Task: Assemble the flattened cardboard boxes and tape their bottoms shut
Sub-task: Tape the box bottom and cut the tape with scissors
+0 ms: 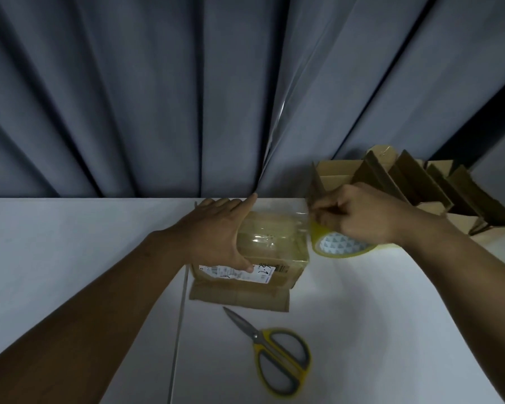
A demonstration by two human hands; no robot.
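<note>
Head view | box (277,275) mid tabletop (70,243), tape (271,231) laid across it | left hand (219,228) flat, fingers straight, presses box | right hand (359,214) grips roll (338,247) beside box | tape seems uncut, scissors (277,354) near | other boxes (420,182) far right look assembled

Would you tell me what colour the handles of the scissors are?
The scissors have yellow handles with grey inner lining, best seen in the head view.

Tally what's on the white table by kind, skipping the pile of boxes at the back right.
cardboard box: 1
tape roll: 1
scissors: 1
Total: 3
</note>
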